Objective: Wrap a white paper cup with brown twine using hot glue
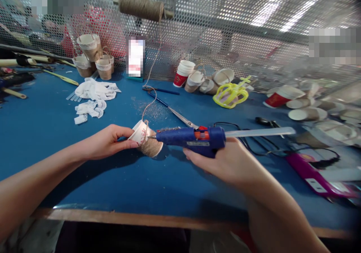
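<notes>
My left hand (pixel 108 142) pinches the rim of a small paper cup (pixel 146 138) lying on its side, its lower part wrapped in jute twine. My right hand (pixel 225 162) grips a blue hot glue gun (pixel 194 137) with a clear glue stick out the back; its nozzle touches the cup where the twine ends. A strand of twine (pixel 153 76) runs up from the cup to a spool (pixel 141 6) on the mesh wall.
Scissors (pixel 173 112) lie behind the cup on the blue table (pixel 42 125). White lace scraps (pixel 94 95) and finished twine cups (pixel 93 55) sit at back left. Paper cups (pixel 197 78), a yellow crown (pixel 230 94) and a purple case (pixel 316 176) fill the right.
</notes>
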The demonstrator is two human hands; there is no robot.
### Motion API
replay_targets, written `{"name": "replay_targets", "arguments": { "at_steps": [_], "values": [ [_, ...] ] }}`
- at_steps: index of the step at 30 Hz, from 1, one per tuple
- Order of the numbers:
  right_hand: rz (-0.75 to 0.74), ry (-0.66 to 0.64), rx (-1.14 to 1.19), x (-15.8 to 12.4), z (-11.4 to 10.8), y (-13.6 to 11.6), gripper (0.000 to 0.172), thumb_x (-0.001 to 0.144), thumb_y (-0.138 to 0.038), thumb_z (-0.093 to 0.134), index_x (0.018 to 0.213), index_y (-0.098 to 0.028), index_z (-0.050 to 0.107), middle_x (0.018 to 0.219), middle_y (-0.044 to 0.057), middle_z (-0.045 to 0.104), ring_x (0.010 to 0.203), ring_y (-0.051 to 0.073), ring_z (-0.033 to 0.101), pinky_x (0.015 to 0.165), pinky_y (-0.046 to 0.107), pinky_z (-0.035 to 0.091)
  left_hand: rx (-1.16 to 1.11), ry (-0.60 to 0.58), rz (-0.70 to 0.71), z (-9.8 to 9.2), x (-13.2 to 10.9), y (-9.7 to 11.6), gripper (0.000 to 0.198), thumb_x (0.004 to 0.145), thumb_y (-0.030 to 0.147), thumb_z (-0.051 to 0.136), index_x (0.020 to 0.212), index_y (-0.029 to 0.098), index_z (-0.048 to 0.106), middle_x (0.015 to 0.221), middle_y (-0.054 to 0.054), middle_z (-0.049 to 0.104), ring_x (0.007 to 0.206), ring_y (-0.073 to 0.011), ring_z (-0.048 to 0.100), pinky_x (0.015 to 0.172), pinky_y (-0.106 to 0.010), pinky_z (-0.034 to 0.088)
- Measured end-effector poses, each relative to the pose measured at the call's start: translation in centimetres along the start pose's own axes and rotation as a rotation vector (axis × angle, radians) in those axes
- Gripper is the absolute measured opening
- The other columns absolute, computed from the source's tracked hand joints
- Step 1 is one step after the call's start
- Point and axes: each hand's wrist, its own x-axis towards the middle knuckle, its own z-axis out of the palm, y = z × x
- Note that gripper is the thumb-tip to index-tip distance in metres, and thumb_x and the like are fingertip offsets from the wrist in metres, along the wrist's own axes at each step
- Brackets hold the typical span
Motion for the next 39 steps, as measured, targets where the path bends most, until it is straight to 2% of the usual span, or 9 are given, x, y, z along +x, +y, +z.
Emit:
{"name": "replay_targets", "arguments": {
  "at_steps": [4,9,16,22,39],
  "values": [
    [0.098,-0.041,0.043,0.23,-0.18,0.23,0.021,0.07,-0.034,0.053,0.055,-0.019,0.051,0.039,-0.005,0.042,0.035,0.008,0.039,0.036,0.021,0.033,0.073,-0.068,0.002,-0.18,0.06,-0.08,0.032,0.082,0.035,0.047,0.092,0.01,0.065,0.09,-0.008,0.067,0.082,-0.0214,0.059,0.077,-0.033,0.045],
    [0.165,-0.074,0.093,0.38,-0.28,0.34,0.025,0.07,-0.038,0.054,0.055,-0.018,0.052,0.036,-0.006,0.043,0.034,0.008,0.04,0.036,0.02,0.034,0.093,-0.08,0.026,-0.27,0.03,-0.21,0.031,0.083,0.035,0.046,0.09,0.011,0.063,0.088,-0.008,0.066,0.081,-0.0204,0.058,0.076,-0.032,0.045],
    [0.159,-0.068,0.075,0.69,-0.28,0.54,0.029,0.071,-0.038,0.055,0.051,-0.018,0.049,0.037,-0.004,0.048,0.036,0.009,0.045,0.039,0.02,0.037,0.113,-0.07,0.029,-0.27,-0.06,-0.1,0.032,0.083,0.034,0.046,0.089,0.009,0.064,0.088,-0.008,0.067,0.078,-0.0197,0.058,0.073,-0.03,0.045],
    [0.157,-0.105,0.094,0.47,-0.52,0.68,0.026,0.072,-0.04,0.054,0.057,-0.019,0.053,0.036,-0.006,0.044,0.034,0.008,0.041,0.037,0.02,0.036,0.099,-0.07,0.035,-0.21,-0.02,-0.04,0.03,0.082,0.033,0.046,0.087,0.009,0.063,0.085,-0.008,0.066,0.08,-0.0206,0.058,0.076,-0.031,0.045],
    [0.159,-0.099,0.075,0.43,-0.42,0.66,0.027,0.072,-0.038,0.053,0.053,-0.018,0.053,0.037,-0.004,0.047,0.036,0.009,0.045,0.038,0.02,0.037,0.113,-0.064,0.034,-0.19,-0.07,-0.05,0.03,0.083,0.034,0.046,0.088,0.011,0.064,0.083,-0.007,0.066,0.081,-0.0214,0.059,0.078,-0.033,0.046]
  ]
}}
